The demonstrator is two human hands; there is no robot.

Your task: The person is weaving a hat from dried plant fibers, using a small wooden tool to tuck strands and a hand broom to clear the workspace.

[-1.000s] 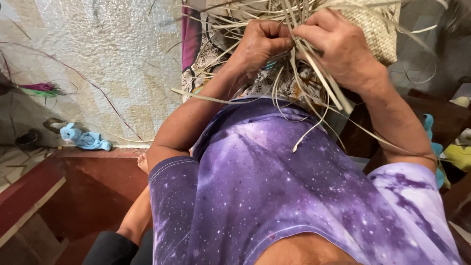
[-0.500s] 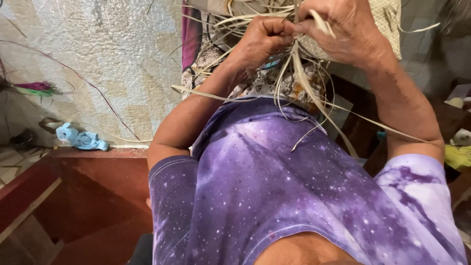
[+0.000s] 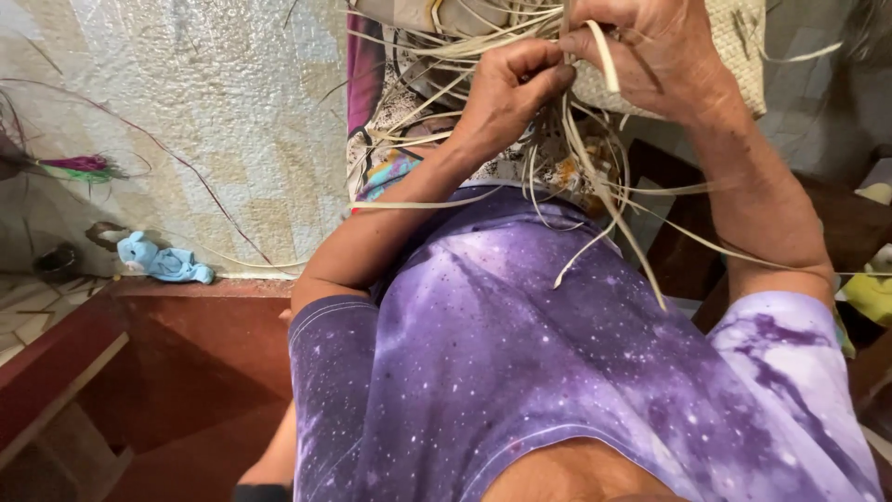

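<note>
My left hand [image 3: 509, 85] is closed around a bundle of thin pale straw strips [image 3: 576, 177] that hang loose over my purple shirt [image 3: 557, 372]. Right beside it, my right hand [image 3: 655, 54] pinches one flat strip between thumb and fingers. That hand rests against a pale woven straw piece [image 3: 743, 56] at the top edge. The two hands almost touch. More strips fan out to the left and right of them, and the upper part of the woven piece is cut off by the frame.
A patterned cloth [image 3: 390, 167] lies under the strips. A small light-blue cloth toy [image 3: 163, 263] and a purple-green tuft [image 3: 84, 167] lie on the pale floor at left. A red-brown wooden ledge [image 3: 186, 372] is below; a yellow-green object [image 3: 869, 293] sits at right.
Both hands have risen toward the top of the view while staying together on the strips. The right hand has shifted up and right, drawing a strip with it.
</note>
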